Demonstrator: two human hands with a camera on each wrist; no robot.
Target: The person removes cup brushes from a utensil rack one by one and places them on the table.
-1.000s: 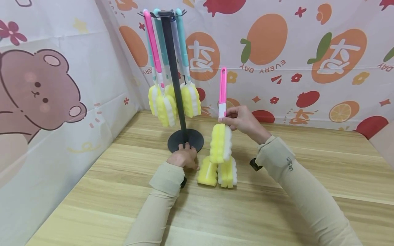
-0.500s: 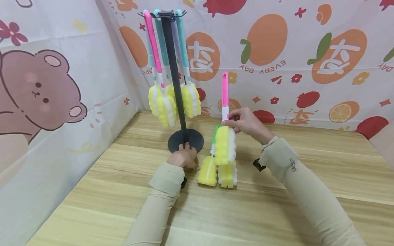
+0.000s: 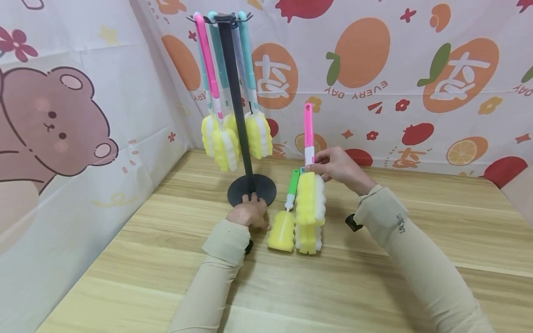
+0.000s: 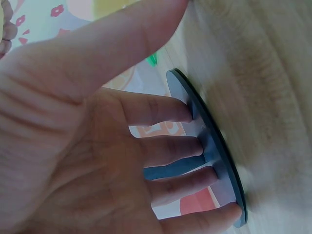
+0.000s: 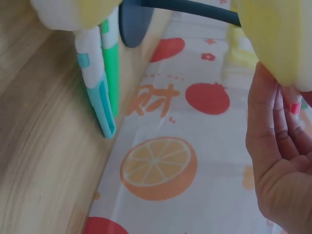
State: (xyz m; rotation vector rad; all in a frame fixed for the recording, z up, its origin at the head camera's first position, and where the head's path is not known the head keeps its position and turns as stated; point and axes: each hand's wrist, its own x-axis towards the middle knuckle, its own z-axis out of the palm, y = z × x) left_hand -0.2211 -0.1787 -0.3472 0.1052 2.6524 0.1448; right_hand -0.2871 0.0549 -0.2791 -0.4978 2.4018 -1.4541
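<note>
My right hand (image 3: 339,169) pinches a sponge brush (image 3: 310,199) low on its pink-and-white handle; its yellow and white sponge hangs down, handle upright. Under it lies a second brush with a teal handle (image 5: 100,97), its sponge (image 3: 308,240) partly covered from above. Beside that, a green-handled sponge brush (image 3: 281,233) lies on the table. My left hand (image 3: 249,213) rests its fingertips on the round black base (image 3: 264,187) of a rack, fingers spread and nearly straight in the left wrist view. Several sponge brushes (image 3: 225,150) hang by their handles from the rack's top hooks.
The rack's black pole (image 3: 237,101) stands upright at left centre. A wooden table (image 3: 374,296) spreads underneath. Printed cloth (image 3: 416,69) closes off the back, and another with a bear (image 3: 62,120) the left side.
My right hand has moved slightly right and down with the pink-handled brush. The green handle behind it has come into view. My left hand has stayed on the base.
</note>
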